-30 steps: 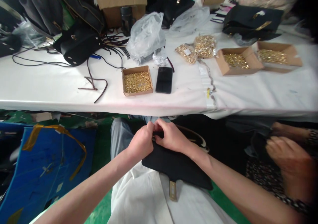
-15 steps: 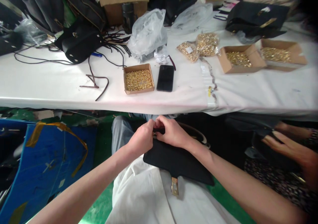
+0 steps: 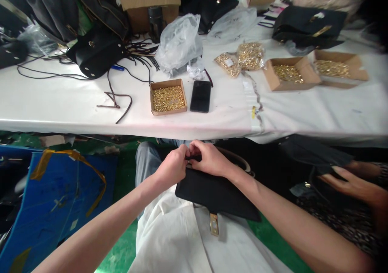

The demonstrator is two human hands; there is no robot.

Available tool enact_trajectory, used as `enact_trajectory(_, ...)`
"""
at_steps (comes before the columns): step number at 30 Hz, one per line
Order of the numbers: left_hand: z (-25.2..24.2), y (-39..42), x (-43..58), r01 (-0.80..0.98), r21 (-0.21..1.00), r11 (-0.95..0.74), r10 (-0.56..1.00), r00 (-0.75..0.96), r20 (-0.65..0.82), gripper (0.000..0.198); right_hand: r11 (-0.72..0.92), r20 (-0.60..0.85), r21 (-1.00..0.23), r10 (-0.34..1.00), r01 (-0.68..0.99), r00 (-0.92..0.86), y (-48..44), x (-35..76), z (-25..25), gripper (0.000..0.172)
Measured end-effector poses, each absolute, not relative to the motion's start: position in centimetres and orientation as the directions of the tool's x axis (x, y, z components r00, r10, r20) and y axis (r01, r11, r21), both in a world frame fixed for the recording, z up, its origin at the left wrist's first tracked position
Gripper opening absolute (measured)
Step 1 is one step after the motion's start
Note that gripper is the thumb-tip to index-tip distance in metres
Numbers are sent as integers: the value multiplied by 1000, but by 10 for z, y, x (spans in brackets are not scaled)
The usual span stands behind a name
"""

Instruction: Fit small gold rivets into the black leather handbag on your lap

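A black handbag (image 3: 215, 192) lies on my lap, its flap toward me with a gold metal clasp plate (image 3: 214, 224) at the flap's edge. At the bag's far left edge my left hand (image 3: 174, 164) is closed, fingers pinched together. My right hand (image 3: 207, 158) meets it there, thumb and fingers curled on the same spot. Something small and shiny shows between the fingertips, too small to name. A pale curved handle (image 3: 242, 164) rises behind my right wrist.
On the white table (image 3: 75, 107) stand a small carton of gold metal pieces (image 3: 168, 98), a black phone (image 3: 200, 96) and two more cartons (image 3: 291, 75) at right. A blue bin (image 3: 63, 200) is at left. A co-worker's hands (image 3: 348, 180) hold black material at right.
My hands stay pinched at the same place on the bag, with only slight finger movement. At right, the co-worker's hands and black material have shifted a little. The view has tilted slightly.
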State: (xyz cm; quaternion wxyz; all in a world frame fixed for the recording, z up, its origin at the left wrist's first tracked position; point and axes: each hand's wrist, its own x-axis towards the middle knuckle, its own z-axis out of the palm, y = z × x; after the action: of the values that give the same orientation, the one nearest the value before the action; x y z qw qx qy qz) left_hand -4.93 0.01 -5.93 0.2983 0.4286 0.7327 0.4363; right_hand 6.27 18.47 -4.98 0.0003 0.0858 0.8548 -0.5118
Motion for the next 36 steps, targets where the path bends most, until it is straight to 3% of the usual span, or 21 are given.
enact_trajectory(12,-63,0,-44,426,856,293,891,-447,-82,47,504,-91,-853,113,136,-989,182,64,-48,32)
enact_trajectory(17,-63,-1,-45,458,830,318,888,-450,-92,51,569,-70,-808,162,151,-984,176,63,-49,38)
enact_trajectory(24,-52,5,-42,501,806,315,891,-448,-70,52,534,-44,-835,173,131,-984,178,63,-48,34)
enact_trajectory(33,-41,8,-41,570,686,452,847,-515,-131,33,444,-58,-878,271,178,-961,180,60,-51,37)
enact_trajectory(36,-26,12,-37,572,673,469,853,-491,-178,45,469,-68,-859,296,207,-953,167,64,-39,38)
